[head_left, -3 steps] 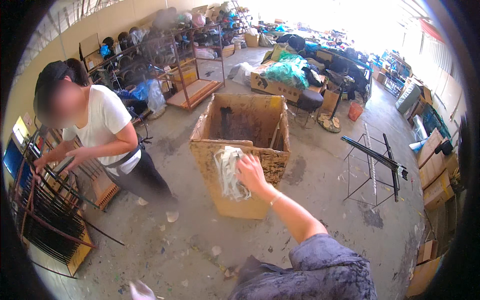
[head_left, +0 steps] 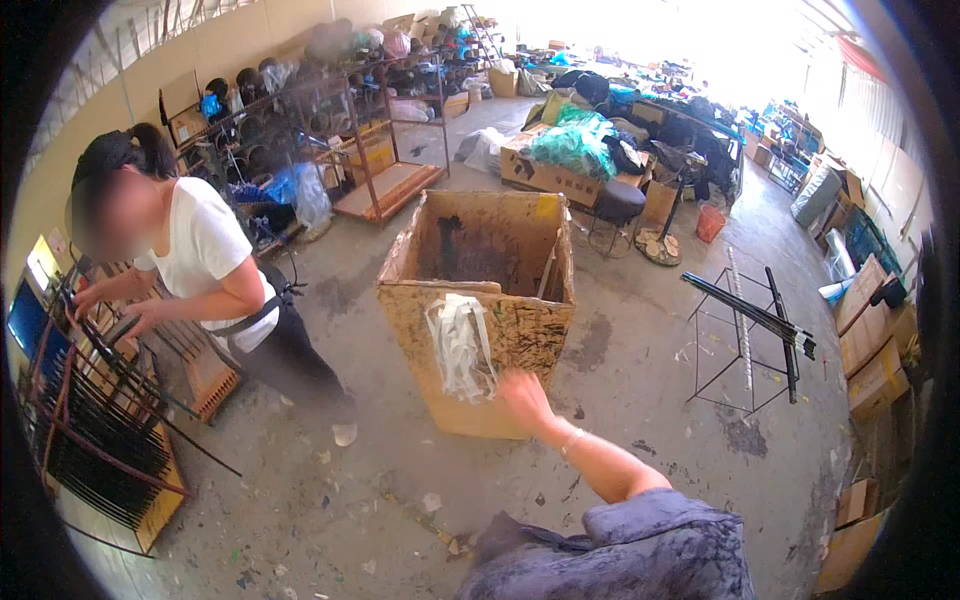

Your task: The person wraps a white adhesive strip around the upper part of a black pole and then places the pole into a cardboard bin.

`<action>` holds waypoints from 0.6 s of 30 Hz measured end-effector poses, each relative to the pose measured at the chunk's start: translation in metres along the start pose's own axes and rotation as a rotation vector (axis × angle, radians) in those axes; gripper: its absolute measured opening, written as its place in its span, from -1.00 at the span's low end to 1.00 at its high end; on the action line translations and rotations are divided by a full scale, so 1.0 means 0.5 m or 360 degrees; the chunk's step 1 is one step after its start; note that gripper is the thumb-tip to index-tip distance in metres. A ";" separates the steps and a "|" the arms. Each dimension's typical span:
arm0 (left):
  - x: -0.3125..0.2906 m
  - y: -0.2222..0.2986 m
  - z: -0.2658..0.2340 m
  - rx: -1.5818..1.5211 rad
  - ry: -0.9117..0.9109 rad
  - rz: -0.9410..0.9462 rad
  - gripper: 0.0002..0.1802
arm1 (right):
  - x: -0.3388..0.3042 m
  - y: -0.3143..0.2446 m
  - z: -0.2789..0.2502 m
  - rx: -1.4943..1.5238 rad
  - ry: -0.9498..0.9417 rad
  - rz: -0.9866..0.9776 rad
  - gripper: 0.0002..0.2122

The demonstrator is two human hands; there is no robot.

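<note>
A bundle of thin white strips hangs over the near wall of a tall, stained cardboard box. Close by the bundle's lower right edge is my right hand, in front of the box wall. Its fingers look curled together, and what they hold, if anything, is hidden. A light band circles that wrist. My left hand is out of the picture.
At the left a person in a white top handles dark rods over a rack. To the right stands a wire stand bearing black tubes. Beyond the box are a red bucket, a stool and a wooden-shelved cart.
My right hand has moved down and slightly right, from the top of the white strips to their lower edge. A pale hand at the bottom left has left the picture.
</note>
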State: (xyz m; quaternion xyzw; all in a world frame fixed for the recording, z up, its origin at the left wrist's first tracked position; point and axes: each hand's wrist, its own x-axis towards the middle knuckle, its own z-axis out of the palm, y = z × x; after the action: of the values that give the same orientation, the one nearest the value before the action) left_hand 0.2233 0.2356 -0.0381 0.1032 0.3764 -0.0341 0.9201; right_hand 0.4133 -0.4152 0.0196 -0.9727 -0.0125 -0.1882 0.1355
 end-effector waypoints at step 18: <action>-0.153 -0.340 -0.074 0.1995 0.0251 0.1195 -0.56 | -0.543 0.245 0.304 0.0057 -0.1607 0.0908 -0.58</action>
State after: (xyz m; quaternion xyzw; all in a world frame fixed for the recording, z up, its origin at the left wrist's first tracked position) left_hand 0.1196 0.0764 -0.0382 0.7341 0.2907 0.0820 0.6082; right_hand 0.2255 -0.4851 -0.2481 -0.9044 0.1839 0.3431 0.1747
